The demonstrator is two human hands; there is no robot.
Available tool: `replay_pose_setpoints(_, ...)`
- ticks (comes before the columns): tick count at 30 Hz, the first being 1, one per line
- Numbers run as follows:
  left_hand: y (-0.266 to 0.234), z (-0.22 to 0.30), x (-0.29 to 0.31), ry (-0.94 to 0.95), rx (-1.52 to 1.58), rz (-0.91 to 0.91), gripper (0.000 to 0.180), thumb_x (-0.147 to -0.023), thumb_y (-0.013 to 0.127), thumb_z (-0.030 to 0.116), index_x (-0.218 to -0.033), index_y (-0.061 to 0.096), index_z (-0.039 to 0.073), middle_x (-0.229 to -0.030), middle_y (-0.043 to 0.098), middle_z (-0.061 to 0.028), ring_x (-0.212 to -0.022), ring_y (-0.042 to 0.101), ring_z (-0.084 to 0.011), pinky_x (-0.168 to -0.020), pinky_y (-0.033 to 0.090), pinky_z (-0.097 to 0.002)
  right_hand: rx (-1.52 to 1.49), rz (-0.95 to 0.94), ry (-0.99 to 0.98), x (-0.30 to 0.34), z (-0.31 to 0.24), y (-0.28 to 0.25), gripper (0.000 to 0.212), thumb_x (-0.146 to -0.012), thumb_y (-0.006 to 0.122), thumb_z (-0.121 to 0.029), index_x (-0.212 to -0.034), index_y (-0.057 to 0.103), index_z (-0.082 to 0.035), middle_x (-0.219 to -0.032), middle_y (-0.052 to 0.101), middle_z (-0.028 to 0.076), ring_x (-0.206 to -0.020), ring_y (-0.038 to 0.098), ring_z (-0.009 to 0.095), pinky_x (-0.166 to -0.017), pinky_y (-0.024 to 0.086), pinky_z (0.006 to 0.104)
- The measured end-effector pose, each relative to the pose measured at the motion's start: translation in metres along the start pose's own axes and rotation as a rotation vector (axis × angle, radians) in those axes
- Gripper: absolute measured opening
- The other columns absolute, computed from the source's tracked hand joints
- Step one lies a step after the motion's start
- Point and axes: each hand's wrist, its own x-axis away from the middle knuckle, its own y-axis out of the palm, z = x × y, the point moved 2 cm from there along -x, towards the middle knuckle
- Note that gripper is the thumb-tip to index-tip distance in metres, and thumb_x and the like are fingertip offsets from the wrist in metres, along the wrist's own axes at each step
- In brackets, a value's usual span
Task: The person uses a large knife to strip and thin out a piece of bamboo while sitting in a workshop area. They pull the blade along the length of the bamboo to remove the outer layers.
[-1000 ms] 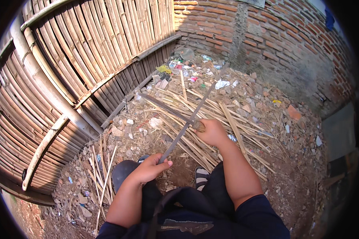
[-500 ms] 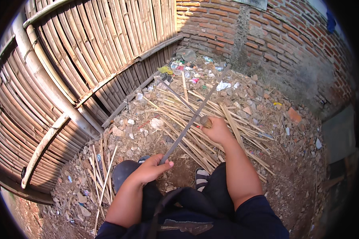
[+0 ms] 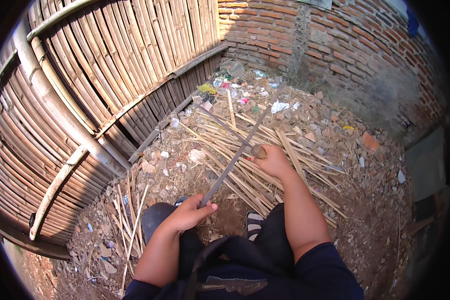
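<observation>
My left hand (image 3: 191, 212) is closed around the near end of a long, flat greyish strip (image 3: 227, 171), which looks like bamboo and slants away to the upper right. In my right hand (image 3: 273, 161) is the brown handle of a long thin-bladed knife (image 3: 219, 120). Its dark blade points to the far left and crosses the strip just beyond the handle; whether the two touch there, I cannot tell. Beneath both lies a loose pile of pale split bamboo sticks (image 3: 265, 186).
A bamboo-slat fence (image 3: 130, 55) runs along the left, and a brick wall (image 3: 345, 55) closes off the back and right. Rubble and litter (image 3: 245, 90) cover the ground. More sticks (image 3: 131, 220) lie beside my left arm. My sandalled foot (image 3: 254, 224) shows between the arms.
Both hands keep nearly the same place and the same grip. The knife's tip has dipped very slightly; the strip has hardly moved.
</observation>
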Motion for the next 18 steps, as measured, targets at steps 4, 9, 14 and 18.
replay_pose_setpoints(4, -0.003, -0.004, 0.001, -0.008, 0.013, 0.003, 0.026, -0.099, 0.073, 0.032, -0.096, 0.058, 0.011, -0.074, 0.05, 0.008, -0.058, 0.04, -0.0029, -0.05, 0.029, -0.0217, 0.03, 0.024, -0.061, 0.007, -0.016, 0.001, 0.038, -0.083, 0.077, -0.034, -0.105, 0.074, -0.003, -0.087, 0.071, 0.023, -0.085, 0.069, 0.041, -0.077, 0.054, 0.0473)
replay_pose_setpoints(9, -0.003, -0.002, 0.005, -0.002, 0.006, 0.028, 0.027, -0.099, 0.073, 0.034, -0.096, 0.058, 0.011, -0.074, 0.05, 0.0081, -0.058, 0.04, -0.0031, -0.051, 0.029, -0.0221, 0.121, -0.178, -0.106, 0.024, -0.054, 0.003, 0.029, -0.078, 0.076, -0.03, -0.095, 0.072, -0.007, -0.084, 0.07, 0.02, -0.085, 0.068, 0.04, -0.076, 0.054, 0.0501)
replay_pose_setpoints(14, -0.001, -0.002, 0.003, -0.014, -0.044, 0.028, 0.028, -0.099, 0.073, 0.036, -0.096, 0.058, 0.012, -0.074, 0.05, 0.0081, -0.059, 0.04, -0.0031, -0.051, 0.03, -0.0224, 0.204, -0.255, -0.259, 0.027, -0.054, 0.01, 0.027, -0.079, 0.08, -0.033, -0.093, 0.073, -0.011, -0.079, 0.069, 0.017, -0.08, 0.068, 0.039, -0.069, 0.052, 0.047)
replay_pose_setpoints(18, -0.001, -0.001, 0.002, 0.003, -0.035, 0.012, 0.029, -0.099, 0.073, 0.037, -0.096, 0.058, 0.012, -0.073, 0.049, 0.0086, -0.059, 0.04, -0.0027, -0.051, 0.03, -0.0223, 0.132, -0.169, -0.158, 0.02, -0.04, 0.001, 0.032, -0.079, 0.081, -0.034, -0.097, 0.074, -0.009, -0.079, 0.069, 0.018, -0.078, 0.068, 0.039, -0.07, 0.052, 0.0458)
